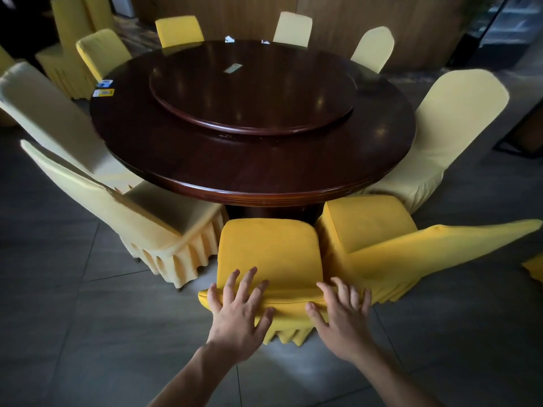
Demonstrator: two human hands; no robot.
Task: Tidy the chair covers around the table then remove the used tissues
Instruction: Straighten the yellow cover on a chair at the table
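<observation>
While both hands are resting on the nearest chair cover | left hand lying flat, fingers spread | right hand pressing, fingers spread | tissues lying at the far table edge

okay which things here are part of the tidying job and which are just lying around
Job: chair cover under left hand and right hand; tissues at the table's far edge.
Lying about: packets; card on turntable.
</observation>
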